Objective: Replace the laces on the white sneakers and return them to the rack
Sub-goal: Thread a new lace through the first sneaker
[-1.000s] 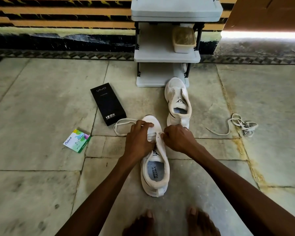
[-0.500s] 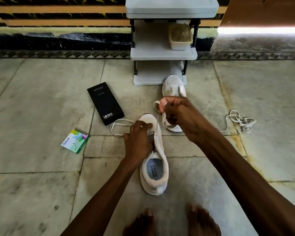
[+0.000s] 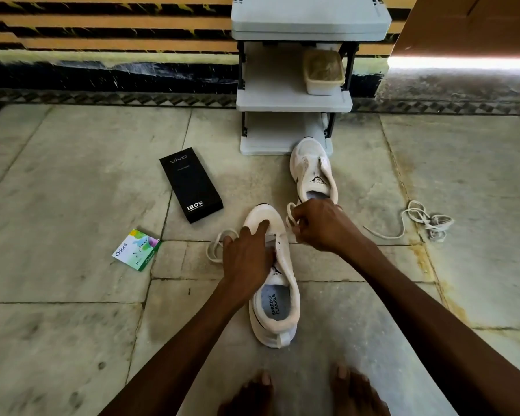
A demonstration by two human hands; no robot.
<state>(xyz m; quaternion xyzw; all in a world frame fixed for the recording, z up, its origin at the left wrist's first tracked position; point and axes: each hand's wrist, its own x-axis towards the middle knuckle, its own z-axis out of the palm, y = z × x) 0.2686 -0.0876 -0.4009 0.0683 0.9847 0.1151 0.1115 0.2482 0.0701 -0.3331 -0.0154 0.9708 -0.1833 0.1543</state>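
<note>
A white sneaker lies on the stone floor in front of me, toe pointing away. My left hand presses on its tongue and left side, fingers spread. My right hand is closed on a loop of white lace just right of the sneaker's toe. The lace's other end loops on the floor to the left. A second white sneaker, without a lace, lies beyond, its toe at the foot of the grey shoe rack.
A loose white lace lies bunched on the floor to the right. A black phone box and a small green packet lie to the left. A tub sits on the rack's middle shelf. My bare feet are at the bottom edge.
My right hand pulled the lace up and away from the sneaker, then came back down towards the toe. My left hand stayed on the sneaker and spread its fingers.
</note>
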